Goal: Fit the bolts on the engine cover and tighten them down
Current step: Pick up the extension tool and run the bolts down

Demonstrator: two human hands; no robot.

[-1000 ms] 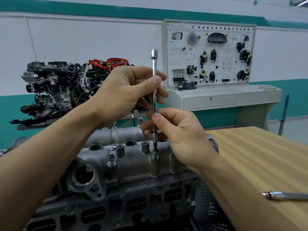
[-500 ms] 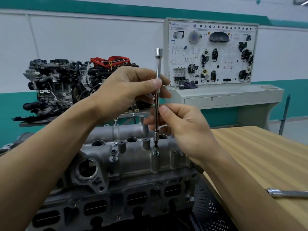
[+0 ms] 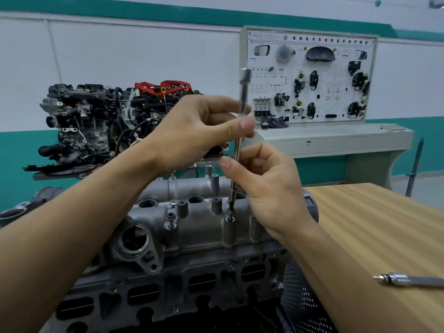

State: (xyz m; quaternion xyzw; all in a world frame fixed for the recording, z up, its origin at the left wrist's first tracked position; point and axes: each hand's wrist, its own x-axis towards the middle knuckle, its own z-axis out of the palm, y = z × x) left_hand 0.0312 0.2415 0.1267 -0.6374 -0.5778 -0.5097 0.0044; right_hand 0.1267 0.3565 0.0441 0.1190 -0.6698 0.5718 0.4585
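Fingers [image 3: 216,103] of left hand [image 3: 192,133] pinch driver shaft [image 3: 243,99] high | right hand [image 3: 271,188] pinches it low | tip on bolt [image 3: 230,218]

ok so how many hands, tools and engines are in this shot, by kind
hands: 2, left hand and right hand, both gripping the bar
tools: 2, extension bar and loose tool lying on the table
engines: 2, one under the engine cover, and the far engine behind
total: 6
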